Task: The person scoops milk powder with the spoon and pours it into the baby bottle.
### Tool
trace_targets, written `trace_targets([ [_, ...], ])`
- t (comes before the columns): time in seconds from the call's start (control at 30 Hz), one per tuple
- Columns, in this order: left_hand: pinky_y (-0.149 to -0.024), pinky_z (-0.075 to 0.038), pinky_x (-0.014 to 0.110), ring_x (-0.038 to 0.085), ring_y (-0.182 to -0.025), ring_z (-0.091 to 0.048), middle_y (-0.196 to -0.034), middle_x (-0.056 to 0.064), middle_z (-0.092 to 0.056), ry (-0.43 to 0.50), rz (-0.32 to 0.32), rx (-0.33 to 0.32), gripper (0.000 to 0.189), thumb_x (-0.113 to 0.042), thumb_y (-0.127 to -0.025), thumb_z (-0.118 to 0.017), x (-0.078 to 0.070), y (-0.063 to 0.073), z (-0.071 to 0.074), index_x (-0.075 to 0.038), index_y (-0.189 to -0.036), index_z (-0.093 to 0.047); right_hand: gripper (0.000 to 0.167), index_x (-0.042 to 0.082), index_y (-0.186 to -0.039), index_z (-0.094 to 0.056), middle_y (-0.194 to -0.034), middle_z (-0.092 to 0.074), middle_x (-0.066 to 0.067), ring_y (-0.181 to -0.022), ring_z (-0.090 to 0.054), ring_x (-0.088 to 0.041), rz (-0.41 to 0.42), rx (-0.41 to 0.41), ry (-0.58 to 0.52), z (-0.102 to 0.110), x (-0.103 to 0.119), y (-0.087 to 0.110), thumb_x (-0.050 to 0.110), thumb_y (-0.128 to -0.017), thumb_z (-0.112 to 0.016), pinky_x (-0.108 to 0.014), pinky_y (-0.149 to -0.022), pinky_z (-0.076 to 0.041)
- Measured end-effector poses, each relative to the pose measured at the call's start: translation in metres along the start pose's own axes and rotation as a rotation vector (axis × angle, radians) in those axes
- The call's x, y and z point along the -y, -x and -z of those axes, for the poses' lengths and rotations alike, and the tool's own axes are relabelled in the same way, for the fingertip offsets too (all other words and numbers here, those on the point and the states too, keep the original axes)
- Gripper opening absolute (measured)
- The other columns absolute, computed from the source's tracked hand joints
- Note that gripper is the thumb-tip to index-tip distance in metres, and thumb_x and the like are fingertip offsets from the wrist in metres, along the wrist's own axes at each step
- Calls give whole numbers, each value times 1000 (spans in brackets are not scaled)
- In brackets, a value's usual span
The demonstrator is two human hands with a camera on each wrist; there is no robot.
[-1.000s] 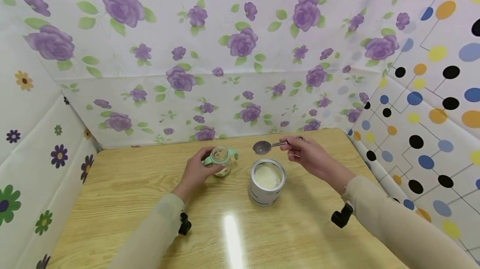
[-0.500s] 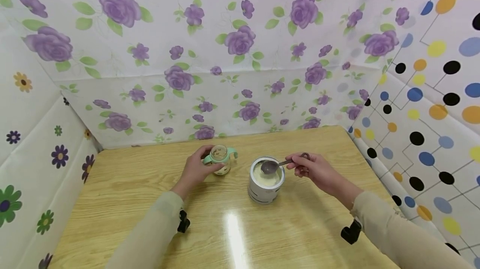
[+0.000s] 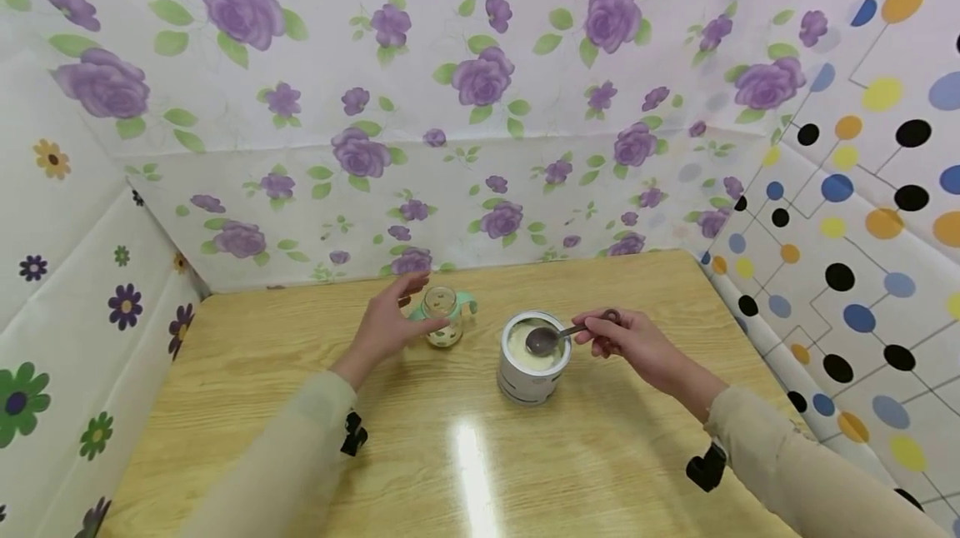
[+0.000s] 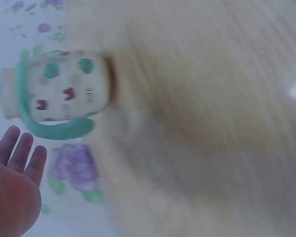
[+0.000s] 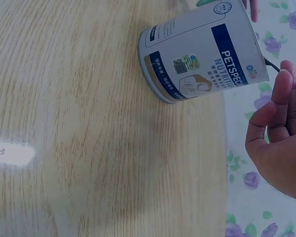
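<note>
In the head view my right hand (image 3: 630, 345) pinches a dark spoon (image 3: 542, 341) by its handle, the bowl down inside the mouth of a white can (image 3: 528, 386) of pale powder. The right wrist view shows the printed side of that can (image 5: 202, 54) beside my curled fingers. To the left stands a small glass bottle (image 3: 444, 330) with a mint-green two-handled collar. My left hand (image 3: 386, 321) is spread beside it, fingers apart. In the left wrist view a gap shows between the fingertips of that hand (image 4: 15, 187) and the bottle's green handle (image 4: 59, 129).
Everything stands on a wood-grain table (image 3: 285, 371) with a bright light reflection at its front. A purple-flowered cloth (image 3: 420, 105) hangs behind the table. Patterned cloths close off the left and right sides.
My left hand has let go of the bottle and drawn slightly left. My right hand has lowered the spoon from above the can into its mouth.
</note>
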State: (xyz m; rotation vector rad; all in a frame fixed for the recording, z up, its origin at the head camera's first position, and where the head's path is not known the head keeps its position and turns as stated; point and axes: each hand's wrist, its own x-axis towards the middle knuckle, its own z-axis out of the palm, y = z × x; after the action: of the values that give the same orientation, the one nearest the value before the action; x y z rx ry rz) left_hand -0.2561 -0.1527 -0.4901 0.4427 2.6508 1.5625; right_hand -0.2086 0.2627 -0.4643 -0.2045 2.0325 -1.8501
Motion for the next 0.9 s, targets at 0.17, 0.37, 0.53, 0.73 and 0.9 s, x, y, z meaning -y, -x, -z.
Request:
trace_targets([
  [0.17, -124, -40, 48, 31, -147, -50, -158, 10, -54, -29, -71, 31, 89, -38, -86, -93, -25, 1, 10, -17, -161, -48, 49, -13, -144, -56, -107, -78, -3, -87, -66, -16, -3, 8, 11, 0, 0, -1, 26, -114, -55, -26, -77, -56],
  [0.37, -125, -39, 45, 25, -147, -50, -160, 1, -52, -47, -111, 102, 89, -39, -85, -93, -47, 3, 10, -22, -161, -49, 51, -13, -144, -56, -108, -78, -3, -86, -66, -15, 9, 7, 49, -1, -1, -2, 28, -114, -56, -27, -78, -56],
  [0.53, -123, -42, 43, 24, -146, -51, -162, 0, -51, -68, -144, 162, 93, -40, -84, -94, -57, 5, -3, -24, -163, -47, 51, -12, -143, -58, -108, -78, -4, -87, -68, -18, 23, 2, 79, -2, 0, -1, 30, -113, -57, -28, -77, -56],
  [0.73, -122, -43, 45, 28, -146, -51, -163, 6, -50, -84, -179, 239, 101, -41, -81, -96, -65, 10, -20, -19, -164, -44, 51, -10, -142, -60, -109, -78, -6, -88, -68, -19, 30, -3, 98, -3, 0, 0, 32, -114, -57, -29, -79, -58],
  [0.9, -123, -42, 47, 28, -148, -49, -164, 4, -48, -62, -154, 272, 105, -39, -79, -97, -65, 15, -36, -21, -166, -41, 46, -8, -139, -64, -109, -78, -8, -87, -68, -19, 43, -10, 114, -5, 1, 1, 31, -114, -56, -29, -79, -58],
])
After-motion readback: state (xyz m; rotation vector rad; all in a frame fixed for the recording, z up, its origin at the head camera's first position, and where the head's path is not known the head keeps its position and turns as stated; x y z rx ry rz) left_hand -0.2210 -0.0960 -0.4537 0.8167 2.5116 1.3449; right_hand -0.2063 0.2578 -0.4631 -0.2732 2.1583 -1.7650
